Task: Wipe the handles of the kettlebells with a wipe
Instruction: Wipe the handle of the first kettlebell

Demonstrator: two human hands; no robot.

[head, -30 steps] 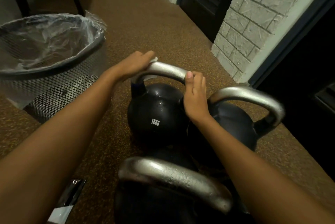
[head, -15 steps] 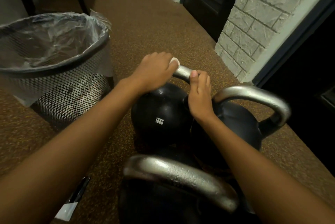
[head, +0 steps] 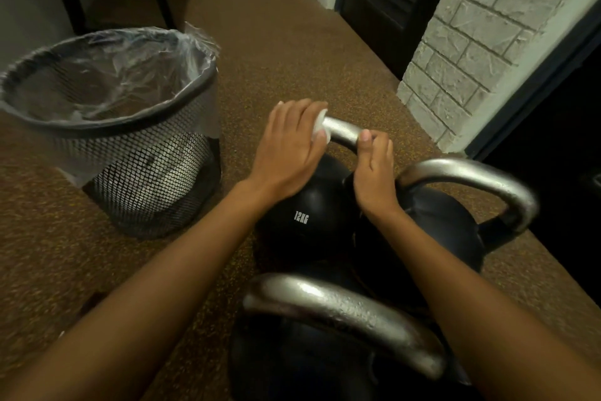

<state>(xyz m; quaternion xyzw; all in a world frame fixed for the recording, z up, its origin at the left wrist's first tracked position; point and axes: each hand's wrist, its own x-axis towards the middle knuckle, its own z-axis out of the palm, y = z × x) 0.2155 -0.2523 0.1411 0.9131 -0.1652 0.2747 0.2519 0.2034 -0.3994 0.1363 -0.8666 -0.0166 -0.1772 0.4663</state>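
Black mesh wastebasket (head: 146,179) with clear liner (head: 113,82) on speckled brown floor (head: 276,43), pale brick wall (head: 481,43) opposite

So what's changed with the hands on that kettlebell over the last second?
The left hand, holding the wipe, slid rightward along the 12KG kettlebell's handle, closing on the right hand. The right hand kept gripping the handle's right end; the kettlebell itself and the bin did not move.

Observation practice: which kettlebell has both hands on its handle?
The 12KG kettlebell: the left hand holds a wipe on its handle, the right hand grips it. The other two handles are free.
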